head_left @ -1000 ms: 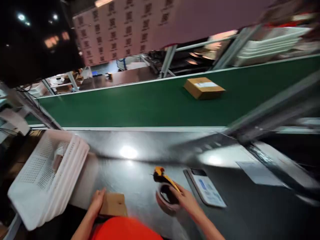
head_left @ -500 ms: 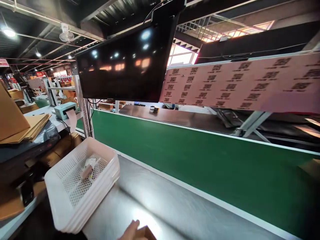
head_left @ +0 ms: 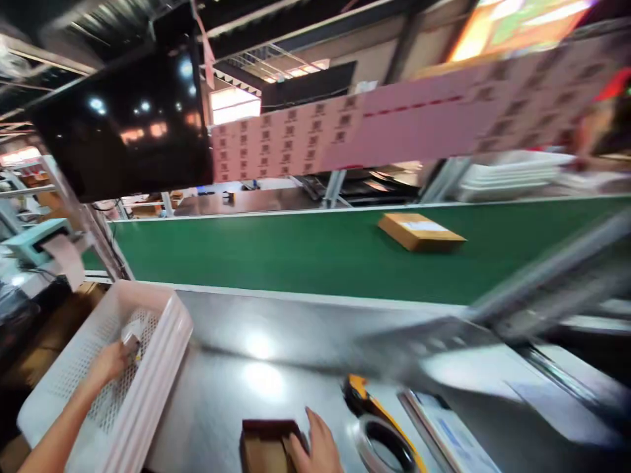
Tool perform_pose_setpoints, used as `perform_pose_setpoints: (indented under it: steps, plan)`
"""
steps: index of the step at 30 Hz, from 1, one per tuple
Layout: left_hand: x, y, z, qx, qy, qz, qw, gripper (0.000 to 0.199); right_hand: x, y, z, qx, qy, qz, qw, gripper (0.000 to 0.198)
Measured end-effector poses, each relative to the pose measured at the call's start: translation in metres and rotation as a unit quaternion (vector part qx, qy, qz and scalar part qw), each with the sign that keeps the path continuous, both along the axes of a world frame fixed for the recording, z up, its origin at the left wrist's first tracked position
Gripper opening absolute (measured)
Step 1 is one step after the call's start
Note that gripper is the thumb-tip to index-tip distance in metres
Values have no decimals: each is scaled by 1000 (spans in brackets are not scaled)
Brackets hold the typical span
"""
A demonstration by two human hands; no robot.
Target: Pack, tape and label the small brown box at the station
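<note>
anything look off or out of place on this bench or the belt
Nothing stands out. The cardboard box lies flat on the green belt, the left hand reaches a small item in the white basket, and the right hand rests on an open brown box beside the tape dispenser.

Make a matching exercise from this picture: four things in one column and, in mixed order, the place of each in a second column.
Things:
1. left hand
2. right hand
3. parcel
4. tape gun

Places:
A. on the green belt
B. on the open box
C. inside the white basket
D. on the steel table, right of the open box

Pairs: 1-C, 2-B, 3-A, 4-D
</note>
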State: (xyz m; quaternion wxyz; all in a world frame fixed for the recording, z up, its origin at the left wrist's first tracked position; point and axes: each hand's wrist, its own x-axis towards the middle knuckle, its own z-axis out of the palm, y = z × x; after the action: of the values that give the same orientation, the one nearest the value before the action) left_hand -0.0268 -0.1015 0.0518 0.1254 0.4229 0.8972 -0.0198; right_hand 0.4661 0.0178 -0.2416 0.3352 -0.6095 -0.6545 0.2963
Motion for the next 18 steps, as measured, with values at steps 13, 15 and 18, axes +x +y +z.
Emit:
perform_pose_setpoints:
  steps: [13, 15, 18]
  plan:
    - [298, 18, -103, 16, -251, -379, 891, 56, 24, -44, 32, -202, 17, 69, 977, 47]
    - [318, 32, -149, -27, -226, -366, 902, 64, 26, -46, 38, -196, 13, 73, 978, 42]
    - [325, 42, -199, -21, -221, -345, 912, 68, 28, -52, 42, -177, -5, 73, 981, 35]
